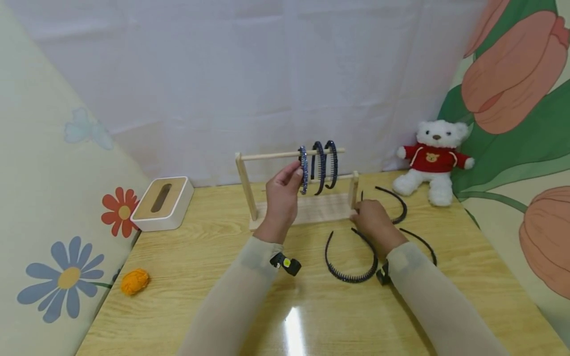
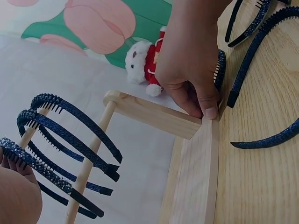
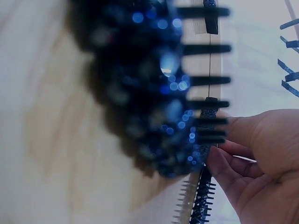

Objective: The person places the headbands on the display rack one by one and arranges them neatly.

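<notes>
A wooden rack [image 1: 320,210] stands at the table's back, with several dark headbands on its upper rod. My left hand [image 1: 283,195] pinches a glittery blue headband [image 1: 304,170] that sits around the rod. To its right hang two darker toothed headbands, one [image 1: 319,168] beside the other [image 1: 331,165]. Low at the rack's right end, my right hand [image 1: 376,220] grips the corner of the base [image 2: 194,172], thumb on the wood; its other fingertips are partly hidden. A blurred blue jewelled headband [image 3: 149,93] fills much of the right wrist view.
Three headbands lie on the table around my right hand: one in front [image 1: 352,278], one behind [image 1: 403,210], one partly under the sleeve [image 1: 425,242]. A white teddy bear [image 1: 434,155] sits back right. A tissue box [image 1: 178,207] and orange yarn bundle [image 1: 135,282] are left.
</notes>
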A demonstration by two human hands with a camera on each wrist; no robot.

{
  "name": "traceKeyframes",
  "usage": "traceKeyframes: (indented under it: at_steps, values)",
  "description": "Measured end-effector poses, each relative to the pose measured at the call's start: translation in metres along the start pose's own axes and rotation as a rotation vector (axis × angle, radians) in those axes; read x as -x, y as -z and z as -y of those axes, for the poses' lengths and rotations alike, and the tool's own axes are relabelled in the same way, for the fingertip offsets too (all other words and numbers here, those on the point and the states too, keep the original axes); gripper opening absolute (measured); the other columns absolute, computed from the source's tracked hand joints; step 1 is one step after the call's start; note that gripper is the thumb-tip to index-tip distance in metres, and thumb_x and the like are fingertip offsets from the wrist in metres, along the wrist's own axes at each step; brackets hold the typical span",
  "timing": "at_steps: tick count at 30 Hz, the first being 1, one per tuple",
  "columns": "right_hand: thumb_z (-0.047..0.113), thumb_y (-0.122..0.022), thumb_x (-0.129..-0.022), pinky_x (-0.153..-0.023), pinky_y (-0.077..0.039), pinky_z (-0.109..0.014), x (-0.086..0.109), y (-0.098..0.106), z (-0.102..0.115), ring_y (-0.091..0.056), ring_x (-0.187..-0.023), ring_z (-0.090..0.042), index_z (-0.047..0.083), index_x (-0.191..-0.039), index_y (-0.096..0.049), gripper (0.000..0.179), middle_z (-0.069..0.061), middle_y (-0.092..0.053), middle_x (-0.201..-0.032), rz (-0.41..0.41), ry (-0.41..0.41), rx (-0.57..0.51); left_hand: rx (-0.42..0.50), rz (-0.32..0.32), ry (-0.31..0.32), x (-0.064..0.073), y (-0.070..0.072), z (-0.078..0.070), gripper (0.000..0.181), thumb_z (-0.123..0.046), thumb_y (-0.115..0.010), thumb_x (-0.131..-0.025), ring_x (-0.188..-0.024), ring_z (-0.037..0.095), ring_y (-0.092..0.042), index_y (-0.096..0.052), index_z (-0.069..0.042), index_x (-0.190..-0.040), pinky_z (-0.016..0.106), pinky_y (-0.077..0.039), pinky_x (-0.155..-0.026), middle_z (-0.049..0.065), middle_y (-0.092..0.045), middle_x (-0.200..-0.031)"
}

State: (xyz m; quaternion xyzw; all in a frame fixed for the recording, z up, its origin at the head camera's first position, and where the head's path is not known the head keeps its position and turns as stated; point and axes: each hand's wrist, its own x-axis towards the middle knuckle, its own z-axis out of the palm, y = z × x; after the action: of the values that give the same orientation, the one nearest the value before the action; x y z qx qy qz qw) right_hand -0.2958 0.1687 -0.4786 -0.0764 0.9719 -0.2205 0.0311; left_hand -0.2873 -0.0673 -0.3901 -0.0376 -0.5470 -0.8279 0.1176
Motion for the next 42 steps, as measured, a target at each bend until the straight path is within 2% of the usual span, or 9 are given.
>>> traceKeyframes:
  at_steps: [9, 23, 28, 34, 38, 42]
  values:
    - [0.023, -0.072, -0.107, -0.093, -0.06, -0.053, 0.0018, -0.0001, -0.0006, -0.073, -0.107, -0.04, 0.001, -0.117, -0.078, 0.025, -0.022, -0.077, -0.115, 0.015, -0.01, -0.011, 0.017, 0.005, 0.006, -0.0003, 0.0007, 0.0028, 0.031, 0.006, -0.065, -0.106, -0.091, 0.007, -0.073, -0.067, 0.012, -0.136, 0.017, -0.062, -0.085, -0.004, -0.077, -0.101]
    - [0.022, -0.072, -0.106, -0.091, -0.059, -0.052, -0.0003, -0.0005, -0.0011, -0.072, -0.103, -0.037, 0.002, -0.111, -0.078, 0.022, -0.02, -0.078, -0.11, 0.01, -0.014, -0.008, -0.017, 0.015, 0.029, 0.0007, -0.0004, 0.0036, 0.031, 0.003, -0.064, -0.108, -0.095, 0.008, -0.072, -0.068, 0.008, -0.137, 0.018, -0.061, -0.085, 0.003, -0.076, -0.111]
    - [0.021, -0.073, -0.105, -0.09, -0.059, -0.052, 0.0004, 0.0001, -0.0007, -0.072, -0.102, -0.037, 0.001, -0.11, -0.079, 0.021, -0.02, -0.078, -0.109, 0.001, 0.0, -0.005, -0.026, 0.023, 0.024, 0.0004, -0.0006, 0.0045, 0.031, 0.003, -0.064, -0.107, -0.096, 0.007, -0.072, -0.068, 0.008, -0.138, 0.018, -0.061, -0.086, 0.001, -0.076, -0.112]
    - [0.022, -0.073, -0.106, -0.09, -0.059, -0.052, 0.0001, -0.0002, -0.0004, -0.072, -0.101, -0.037, 0.001, -0.111, -0.079, 0.022, -0.02, -0.078, -0.11, 0.006, 0.005, 0.007, -0.046, 0.036, 0.034, 0.0016, 0.0009, 0.0047, 0.032, 0.001, -0.065, -0.108, -0.098, 0.008, -0.07, -0.067, 0.008, -0.139, 0.017, -0.06, -0.082, 0.001, -0.076, -0.115]
    - [0.022, -0.072, -0.106, -0.089, -0.06, -0.051, -0.0009, 0.0, -0.0004, -0.072, -0.101, -0.037, 0.001, -0.111, -0.079, 0.022, -0.02, -0.078, -0.109, 0.007, 0.001, -0.001, -0.035, 0.034, 0.035, 0.0014, 0.0006, 0.0047, 0.031, 0.001, -0.065, -0.107, -0.102, 0.013, -0.07, -0.068, 0.007, -0.138, 0.017, -0.06, -0.083, 0.002, -0.077, -0.115]
    - [0.022, -0.072, -0.106, -0.088, -0.06, -0.05, -0.0019, 0.0007, 0.0, -0.072, -0.1, -0.036, 0.001, -0.111, -0.079, 0.022, -0.019, -0.078, -0.108, 0.013, -0.01, -0.003, -0.002, 0.027, 0.027, -0.0007, 0.0006, 0.0069, 0.03, 0.004, -0.065, -0.106, -0.099, 0.011, -0.071, -0.068, 0.009, -0.136, 0.017, -0.06, -0.082, -0.002, -0.077, -0.11]
